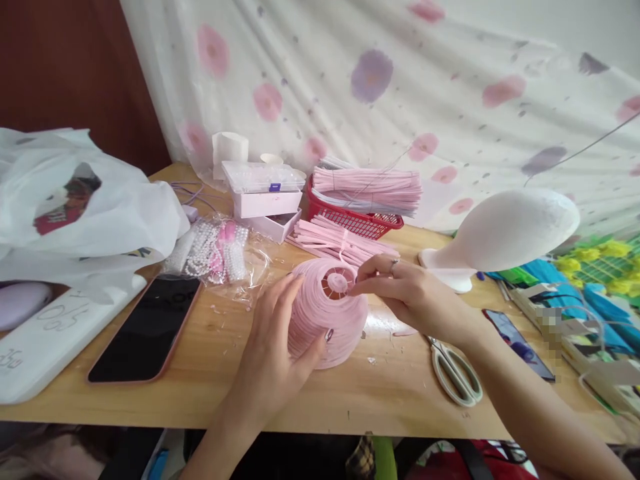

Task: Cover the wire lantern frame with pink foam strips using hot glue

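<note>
A round pink form (327,327), wound in layers of fuzzy pink strand, rests on the wooden table. Its top has an opening with thin spokes around a pale pink centre (338,283). My left hand (273,340) wraps around its left side, thumb across the front. At the opening's right edge my right hand (395,287), wearing a ring, pinches with thumb and forefinger; what lies between the fingertips is too small to make out. Just behind the form lies a tied bundle of pink chenille stems (340,239). Scissors (457,373) with pale handles lie below my right forearm.
At left are a phone (145,330), a white power bank (65,340), a plastic bag (80,200) and bead strings (215,250). Behind stand boxes (267,202) and a red basket (350,220) of stems. At right are a white rounded form on a stand (520,230) and another phone (520,343).
</note>
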### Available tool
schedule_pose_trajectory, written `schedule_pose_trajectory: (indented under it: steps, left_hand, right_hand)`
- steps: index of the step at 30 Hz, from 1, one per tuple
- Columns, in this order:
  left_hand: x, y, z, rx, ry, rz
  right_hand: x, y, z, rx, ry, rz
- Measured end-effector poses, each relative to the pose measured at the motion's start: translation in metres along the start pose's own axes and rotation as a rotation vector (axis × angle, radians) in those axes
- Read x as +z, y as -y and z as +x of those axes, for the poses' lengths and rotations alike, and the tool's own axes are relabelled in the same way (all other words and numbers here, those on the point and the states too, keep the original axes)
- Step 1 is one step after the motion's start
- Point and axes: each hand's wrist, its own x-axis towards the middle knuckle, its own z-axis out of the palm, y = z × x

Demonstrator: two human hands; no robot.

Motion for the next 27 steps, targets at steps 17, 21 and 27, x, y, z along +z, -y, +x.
schedule_pose_trajectory:
  steps: [17,21,27]
  left_hand:
    - [0.000,0.002,0.013,0.020,0.089,0.051]
    - [-0.004,0.002,0.017,0.030,0.115,0.061]
    - [-0.009,0.003,0.023,0.041,0.163,0.091]
  right_hand:
    - [0.018,-0.025,-0.004,-0.044,-0.029,0.208]
    - [0.017,-0.023,-0.004,-0.045,-0.046,0.215]
    - [0.018,-0.020,-0.005,-0.076,-0.093,0.195]
